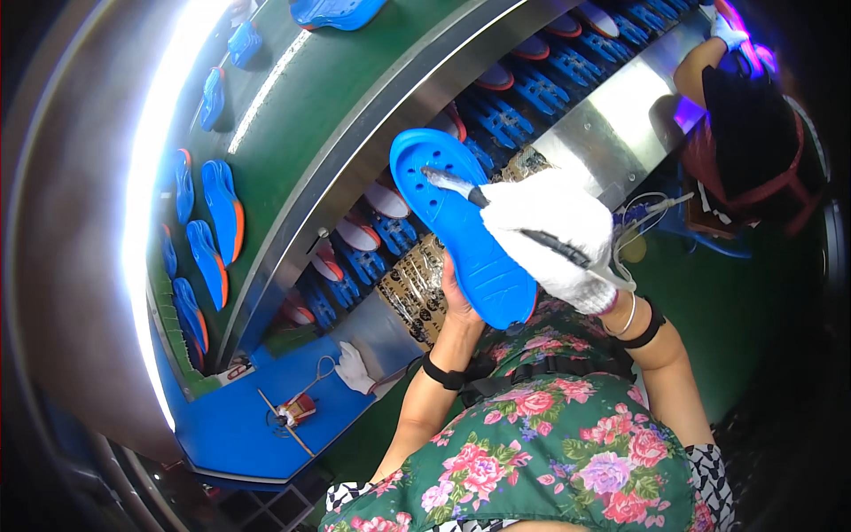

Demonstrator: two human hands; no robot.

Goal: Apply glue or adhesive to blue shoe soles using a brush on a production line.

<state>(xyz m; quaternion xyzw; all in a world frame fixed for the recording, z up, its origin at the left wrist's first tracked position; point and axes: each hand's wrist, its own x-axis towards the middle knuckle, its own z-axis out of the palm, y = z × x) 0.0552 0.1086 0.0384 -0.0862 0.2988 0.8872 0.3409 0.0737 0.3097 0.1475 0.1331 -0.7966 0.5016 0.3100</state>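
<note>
A blue shoe sole [461,235], with several small holes toward its far end, is held up tilted in front of me. My left hand [455,293] is bare and grips the sole's left edge, its fingers partly hidden underneath. In my right hand [554,226], which wears a white glove, is a brush [452,183] with a dark ferrule. The bristles lie on or just over the sole's face beside the holes; contact cannot be made out for certain. A thin pale tube [618,257] runs along the gloved hand.
Blue soles with orange edges [223,211] lie on a green conveyor belt [306,106] at left. Below its metal rail, blue clamps [501,115] and shoe parts stand in a row. A blue table [239,443] holds a white glove [353,368]. Another person [749,124] works at far right.
</note>
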